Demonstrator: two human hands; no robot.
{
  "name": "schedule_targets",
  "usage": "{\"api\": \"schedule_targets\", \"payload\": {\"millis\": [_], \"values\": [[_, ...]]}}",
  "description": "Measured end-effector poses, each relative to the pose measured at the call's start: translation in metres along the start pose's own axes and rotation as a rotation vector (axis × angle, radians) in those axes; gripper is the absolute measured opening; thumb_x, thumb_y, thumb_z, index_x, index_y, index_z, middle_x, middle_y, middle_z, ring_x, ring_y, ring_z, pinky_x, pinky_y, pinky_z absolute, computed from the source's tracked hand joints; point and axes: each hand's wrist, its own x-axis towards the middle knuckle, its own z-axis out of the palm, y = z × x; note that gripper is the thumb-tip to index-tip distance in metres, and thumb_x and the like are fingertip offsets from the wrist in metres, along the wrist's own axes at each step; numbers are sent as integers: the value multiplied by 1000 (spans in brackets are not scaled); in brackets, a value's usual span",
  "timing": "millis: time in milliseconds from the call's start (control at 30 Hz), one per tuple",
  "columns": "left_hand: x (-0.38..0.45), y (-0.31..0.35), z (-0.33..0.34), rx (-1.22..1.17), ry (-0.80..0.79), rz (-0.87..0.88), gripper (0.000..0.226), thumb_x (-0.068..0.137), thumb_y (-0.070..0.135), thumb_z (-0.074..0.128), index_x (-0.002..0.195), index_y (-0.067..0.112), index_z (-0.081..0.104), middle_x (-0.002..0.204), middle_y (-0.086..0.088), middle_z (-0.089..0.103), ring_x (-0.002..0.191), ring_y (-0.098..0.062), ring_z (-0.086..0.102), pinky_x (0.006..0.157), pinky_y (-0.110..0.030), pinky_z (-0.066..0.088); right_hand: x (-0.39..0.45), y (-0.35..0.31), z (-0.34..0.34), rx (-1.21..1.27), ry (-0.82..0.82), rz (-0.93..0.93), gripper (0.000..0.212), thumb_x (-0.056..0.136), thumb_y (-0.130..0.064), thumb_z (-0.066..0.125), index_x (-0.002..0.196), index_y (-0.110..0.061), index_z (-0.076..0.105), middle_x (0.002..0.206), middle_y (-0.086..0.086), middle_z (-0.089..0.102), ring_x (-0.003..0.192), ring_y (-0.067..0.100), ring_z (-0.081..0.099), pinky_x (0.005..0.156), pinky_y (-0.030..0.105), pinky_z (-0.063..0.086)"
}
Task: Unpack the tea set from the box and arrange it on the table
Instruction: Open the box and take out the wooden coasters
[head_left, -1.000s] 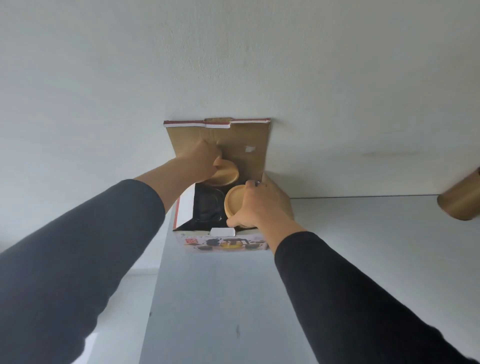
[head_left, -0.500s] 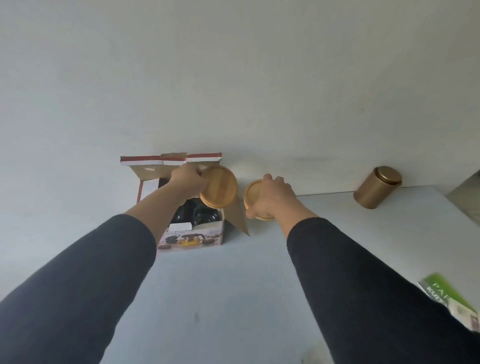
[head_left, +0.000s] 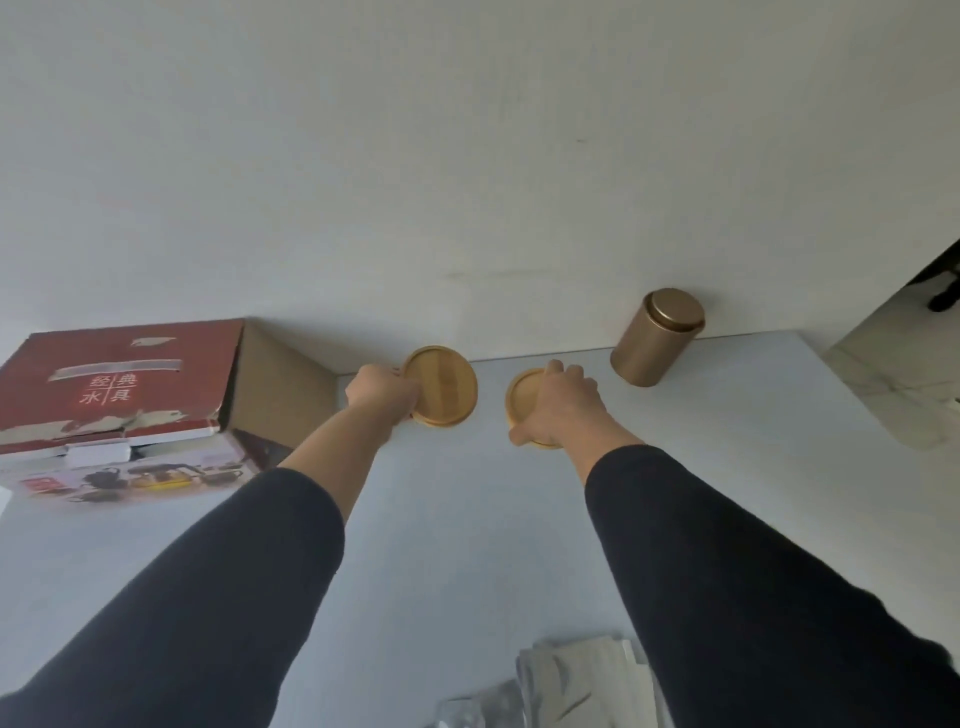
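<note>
Coasters out: left hand (head_left: 383, 392) pinches one (head_left: 440, 385), right hand (head_left: 563, 410) grips another (head_left: 525, 400). Set both flat on the desk (head_left: 467, 545), apart, clear of the tin (head_left: 655, 338).

head view: the left hand (head_left: 382, 392) grips a round wooden coaster (head_left: 441, 385) by its edge, while the right hand (head_left: 563, 410) holds a second wooden coaster (head_left: 524, 400) just beside it, above the grey tabletop (head_left: 457, 545). a red-lidded box (head_left: 119, 384) stands at left and a gold canister (head_left: 657, 338) at right, against the wall.
</note>
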Motion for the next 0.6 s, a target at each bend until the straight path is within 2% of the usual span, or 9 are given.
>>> {"api": "schedule_targets", "payload": {"millis": [100, 200, 267, 367, 467, 533, 600], "values": [[11, -3, 34, -10, 28, -52, 15, 85, 7, 53, 72, 11, 61, 105, -18, 69, 85, -29, 66, 86, -39, 57, 27, 21, 7, 4, -4, -17, 102, 66, -36, 79, 144, -10, 17, 136, 12, 34, 125, 30, 37, 91, 36, 45], [23, -5, 59, -8, 48, -98, 15, 86, 9, 51, 89, 6, 65, 105, -17, 67, 87, -29, 67, 83, -38, 56, 55, 29, 11, 16, -18, -46, 101, 66, -36, 79, 143, -10, 19, 136, 11, 34, 125, 30, 37, 90, 36, 44], [32, -5, 71, 15, 55, -111, 14, 86, 9, 50, 89, 7, 64, 99, -15, 67, 81, -28, 65, 79, -35, 56, 72, 31, 14, 25, -18, -69, 101, 65, -36, 80, 142, -10, 20, 136, 11, 34, 126, 30, 36, 92, 36, 44], [46, -3, 80, 92, 82, -119, 16, 87, 8, 47, 86, 5, 63, 86, -12, 60, 64, -23, 53, 57, -28, 49, 97, 31, 20, 26, -24, -103, 104, 65, -37, 80, 143, -9, 19, 137, 11, 33, 127, 29, 35, 95, 37, 44], [57, -2, 83, 163, 106, -140, 18, 90, 8, 43, 91, 4, 60, 87, -12, 56, 55, -17, 43, 45, -23, 37, 116, 31, 27, 26, -44, -127, 105, 65, -35, 80, 145, -8, 17, 138, 11, 32, 128, 29, 34, 95, 37, 44], [65, 0, 85, 182, 121, -124, 26, 91, 7, 40, 103, 5, 63, 97, -13, 58, 60, -19, 46, 49, -26, 39, 126, 31, 32, 29, -52, -133, 104, 65, -34, 79, 145, -9, 17, 139, 12, 32, 128, 29, 34, 95, 36, 45], [69, 3, 87, 228, 128, -93, 35, 91, 9, 39, 119, 8, 60, 109, -14, 58, 76, -25, 53, 61, -30, 45, 134, 29, 37, 38, -59, -134, 105, 65, -35, 79, 145, -9, 16, 139, 12, 32, 128, 29, 33, 95, 36, 44]]}}
